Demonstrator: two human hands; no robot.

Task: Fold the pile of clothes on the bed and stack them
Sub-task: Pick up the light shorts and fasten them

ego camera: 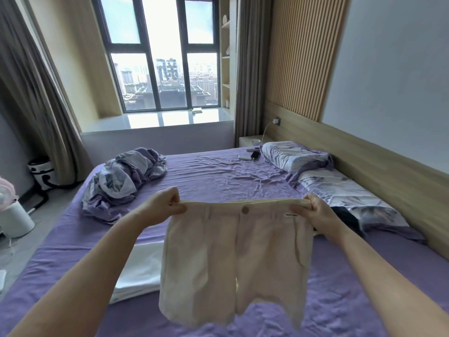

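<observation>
cream, softly textured shorts hang above the bed's near edge, waistband stretched flat; left hand and right hand each pinch a waistband corner. folded white cloth lies beneath; crumpled quilt near the far-left corner.

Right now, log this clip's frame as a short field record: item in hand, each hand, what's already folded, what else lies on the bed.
item in hand: cream shorts, held up above the bed, waistband stretched flat, legs hanging
left hand: pinches the waistband's left end
right hand: pinches the waistband's right end
already folded: white cloth lying flat on the purple sheet, partly hidden by the shorts
still waiting: dark garment beside the pillows, behind the right hand
other: crumpled duvet, two pillows, phone
</observation>
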